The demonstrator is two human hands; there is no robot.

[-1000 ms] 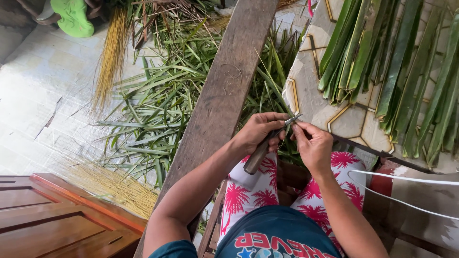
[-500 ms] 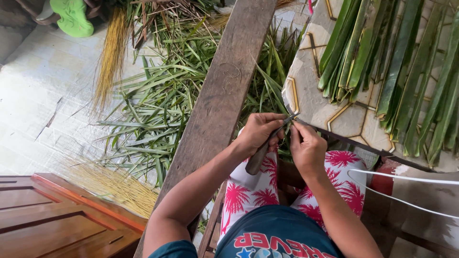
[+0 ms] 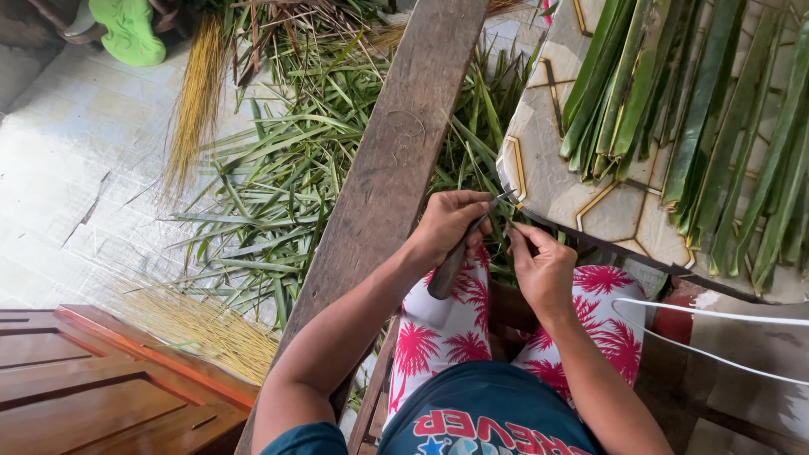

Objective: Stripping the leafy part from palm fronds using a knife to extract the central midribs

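Left hand gripping knife at frame centre, wooden handle pointing toward 7 o'clock, blade tip toward 1 o'clock. Right hand just at 3 o'clock of it, pinching thin leaf rib, barely visible. Green leaf strips lying on tiled table at 1 o'clock. Cut leaves piling at 10 o'clock beside wooden plank.

No packages, labels, signs or screens are visible. The only print is red and white lettering on a dark shirt, bottom centre of the frame.
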